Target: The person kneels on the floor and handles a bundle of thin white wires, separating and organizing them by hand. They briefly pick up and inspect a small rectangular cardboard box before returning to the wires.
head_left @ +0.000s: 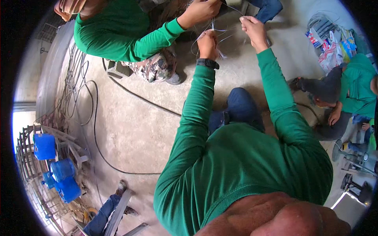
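Observation:
My left hand (207, 44), with a black band at its wrist, is closed around a bundle of thin, pale, shiny strands (214, 26). Loose ends loop out beside it and poke out below the fist. To its right and a little farther off, my right hand (254, 32) pinches a thin strand (234, 9) that runs up and left toward the far edge. Just beyond my left fist is a co-worker's hand (201, 11), its fingers at the same strands. Whether the strands are wire or plastic I cannot tell.
Black cable (138, 95) snakes across the concrete floor. Blue water jugs (63, 170) stand by a metal rack at left. Colourful bags (331, 49) are piled at far right, near a seated person in green (356, 86). Another person's jeans-clad leg (103, 214) and a metal bar are at lower left.

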`<action>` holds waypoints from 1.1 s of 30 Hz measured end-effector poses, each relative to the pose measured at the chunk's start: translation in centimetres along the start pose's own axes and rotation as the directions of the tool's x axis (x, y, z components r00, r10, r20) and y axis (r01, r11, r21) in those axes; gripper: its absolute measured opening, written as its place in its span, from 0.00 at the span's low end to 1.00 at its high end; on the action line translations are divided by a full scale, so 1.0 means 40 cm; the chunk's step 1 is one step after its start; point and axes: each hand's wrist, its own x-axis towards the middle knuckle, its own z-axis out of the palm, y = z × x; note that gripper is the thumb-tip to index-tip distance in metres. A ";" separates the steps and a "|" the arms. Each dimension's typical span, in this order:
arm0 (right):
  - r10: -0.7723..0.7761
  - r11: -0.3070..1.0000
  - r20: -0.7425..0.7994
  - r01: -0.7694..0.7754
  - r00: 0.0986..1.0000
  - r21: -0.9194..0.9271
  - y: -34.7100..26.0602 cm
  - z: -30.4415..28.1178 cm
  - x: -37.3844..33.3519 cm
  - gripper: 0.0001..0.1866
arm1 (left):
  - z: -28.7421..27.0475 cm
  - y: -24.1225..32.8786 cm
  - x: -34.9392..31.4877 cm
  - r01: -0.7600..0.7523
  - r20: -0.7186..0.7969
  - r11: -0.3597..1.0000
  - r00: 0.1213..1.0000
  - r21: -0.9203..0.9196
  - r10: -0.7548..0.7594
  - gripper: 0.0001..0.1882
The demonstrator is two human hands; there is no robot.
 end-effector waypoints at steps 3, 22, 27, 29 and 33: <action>0.009 1.000 -0.072 -0.007 0.997 0.029 -0.013 -0.017 -0.022 0.10 | 0.046 0.023 -0.024 -0.015 -0.081 1.000 0.997 0.005 0.016 0.04; -0.125 0.935 -0.152 0.167 0.981 0.314 -0.057 -0.030 -0.122 0.09 | 0.020 0.050 -0.078 0.247 -0.036 0.949 0.965 -0.194 -0.259 0.07; -0.065 0.939 -0.231 0.138 0.971 0.314 -0.033 -0.069 -0.159 0.10 | 0.013 0.017 -0.082 0.275 -0.035 0.941 0.957 -0.200 -0.287 0.06; -0.022 0.947 -0.225 0.092 0.974 0.307 -0.016 -0.081 -0.184 0.10 | 0.003 -0.009 -0.074 0.281 -0.034 0.948 0.957 -0.150 -0.289 0.05; 0.023 0.969 -0.244 0.038 0.970 0.244 0.010 -0.099 -0.217 0.09 | 0.021 -0.031 -0.084 0.302 -0.032 0.945 0.951 -0.123 -0.308 0.06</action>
